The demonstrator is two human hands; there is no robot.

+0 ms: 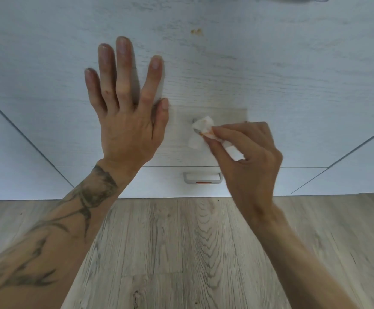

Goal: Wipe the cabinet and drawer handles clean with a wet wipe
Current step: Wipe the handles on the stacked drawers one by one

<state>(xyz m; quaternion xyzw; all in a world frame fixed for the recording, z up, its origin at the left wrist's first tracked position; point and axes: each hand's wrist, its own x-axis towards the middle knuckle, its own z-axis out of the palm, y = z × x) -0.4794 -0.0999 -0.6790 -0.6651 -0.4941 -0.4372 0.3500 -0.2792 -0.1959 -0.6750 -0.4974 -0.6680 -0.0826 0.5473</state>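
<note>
Below, the plank floor [181,253] filled the lower half of the view and met the base of the cabinet along a straight edge, with bare boards between the two forearms

Above it stood the wide pale drawer front [270,74], its bottom edge a thin seam above the lower drawer [159,186]. To each side a cabinet door [7,152] and its opposite door [359,166] were set off by slanting gaps. Most of the drawer front's upper and right parts lay uncovered

The left hand [125,130] lay flat against the drawer front, fingers straight and spread apart, thumb out to the side and holding nothing. The right hand [250,157] was just beside it, lower and to the right, its thumb and fingertips pinched together on the wet wipe [198,134]. A narrow strip of drawer front separated the two hands

The wet wipe was bunched and white, stained orange near the fingertips, and pressed over the left end of the drawer handle [194,120], most of which was hidden behind the wipe and the hand. The lower handle [202,178] sat untouched beneath it, apart from both hands, with an orange smear [202,182] on its bar. A few brown specks [196,31] marked the drawer front high above the wipe
</note>
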